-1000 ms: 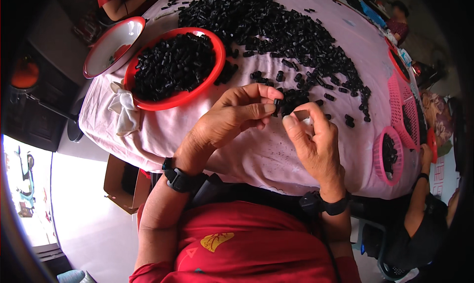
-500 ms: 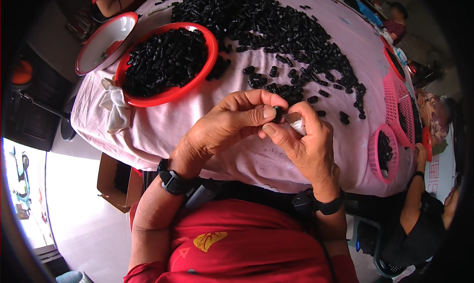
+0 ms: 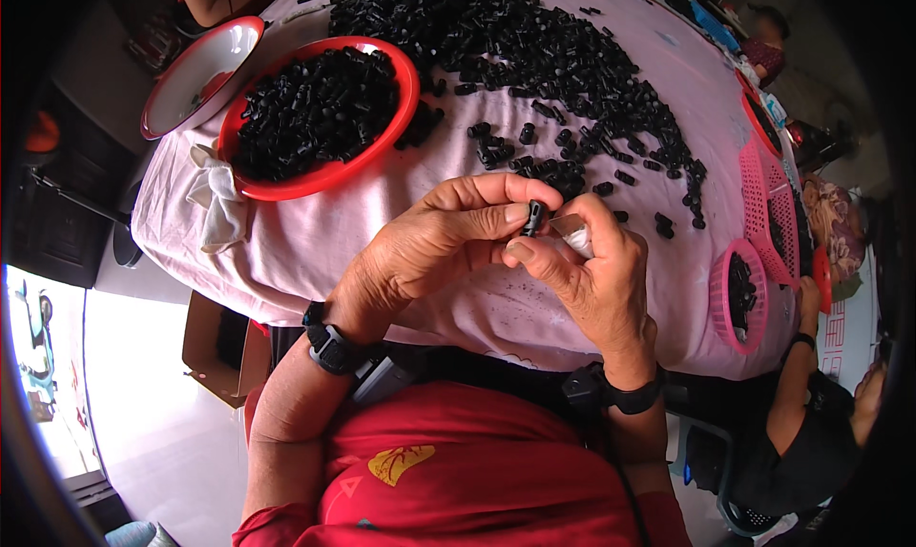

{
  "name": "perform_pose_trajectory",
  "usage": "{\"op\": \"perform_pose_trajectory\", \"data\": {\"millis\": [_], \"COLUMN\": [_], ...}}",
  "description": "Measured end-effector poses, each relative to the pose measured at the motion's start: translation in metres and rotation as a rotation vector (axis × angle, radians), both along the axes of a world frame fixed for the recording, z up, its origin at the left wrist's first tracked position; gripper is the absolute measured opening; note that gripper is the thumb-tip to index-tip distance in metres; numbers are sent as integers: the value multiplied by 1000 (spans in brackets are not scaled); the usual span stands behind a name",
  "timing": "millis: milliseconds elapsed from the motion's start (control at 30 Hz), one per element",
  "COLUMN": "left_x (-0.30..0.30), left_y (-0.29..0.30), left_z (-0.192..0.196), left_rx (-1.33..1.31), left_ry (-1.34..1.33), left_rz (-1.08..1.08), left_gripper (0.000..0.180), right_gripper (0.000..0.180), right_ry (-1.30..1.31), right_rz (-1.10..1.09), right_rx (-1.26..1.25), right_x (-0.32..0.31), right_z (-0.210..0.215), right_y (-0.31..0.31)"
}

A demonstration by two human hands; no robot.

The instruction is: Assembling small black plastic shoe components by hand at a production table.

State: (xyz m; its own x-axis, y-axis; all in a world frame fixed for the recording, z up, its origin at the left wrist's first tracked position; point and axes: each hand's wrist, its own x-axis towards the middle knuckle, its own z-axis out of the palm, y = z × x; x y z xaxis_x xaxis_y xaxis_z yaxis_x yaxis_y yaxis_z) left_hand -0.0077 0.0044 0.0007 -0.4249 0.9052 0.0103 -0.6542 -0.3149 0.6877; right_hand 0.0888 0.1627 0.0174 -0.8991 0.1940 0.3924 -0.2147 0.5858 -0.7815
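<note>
Head view: left hand [image 3: 429, 251] and right hand [image 3: 587, 280] meet over the worktop [image 3: 315, 232] edge, both pinching one small black piece [image 3: 534, 217]; right also holds a pale scrap [image 3: 572, 232]. Loose black pieces [image 3: 544, 70] heaped beyond, full red bowl [image 3: 320, 113] far-left, pink basket [image 3: 739, 294] right; nothing blocks the hands.

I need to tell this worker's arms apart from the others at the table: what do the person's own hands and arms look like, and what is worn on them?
Both hands are bare, no gloves. The left hand has a dark wristwatch with a black strap; the right hand has a black band on its wrist. Both forearms are bare below short red sleeves of a red shirt with a small yellow emblem.
</note>
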Motion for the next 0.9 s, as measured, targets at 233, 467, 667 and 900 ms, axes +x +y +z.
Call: {"op": "perform_pose_trajectory", "data": {"millis": [233, 467, 667, 900], "left_x": [-3, -4, -4, -6], "left_y": [2, 1, 0, -1], "left_z": [-5, -4, -3, -5], "left_rx": [-72, -144, -105, -105], "left_ry": [89, 179, 58, 53], "left_rz": [86, 148, 142, 130], "left_gripper": [26, 25, 26, 24], "right_gripper": [17, 14, 11, 8], "right_ry": [21, 37, 44, 54], "right_rz": [6, 17, 28, 31], "right_rx": [-46, -89, -121, -162], "right_x": [2, 2, 2, 1], "right_z": [5, 1, 5, 2], "right_y": [-4, 0, 0, 1]}}
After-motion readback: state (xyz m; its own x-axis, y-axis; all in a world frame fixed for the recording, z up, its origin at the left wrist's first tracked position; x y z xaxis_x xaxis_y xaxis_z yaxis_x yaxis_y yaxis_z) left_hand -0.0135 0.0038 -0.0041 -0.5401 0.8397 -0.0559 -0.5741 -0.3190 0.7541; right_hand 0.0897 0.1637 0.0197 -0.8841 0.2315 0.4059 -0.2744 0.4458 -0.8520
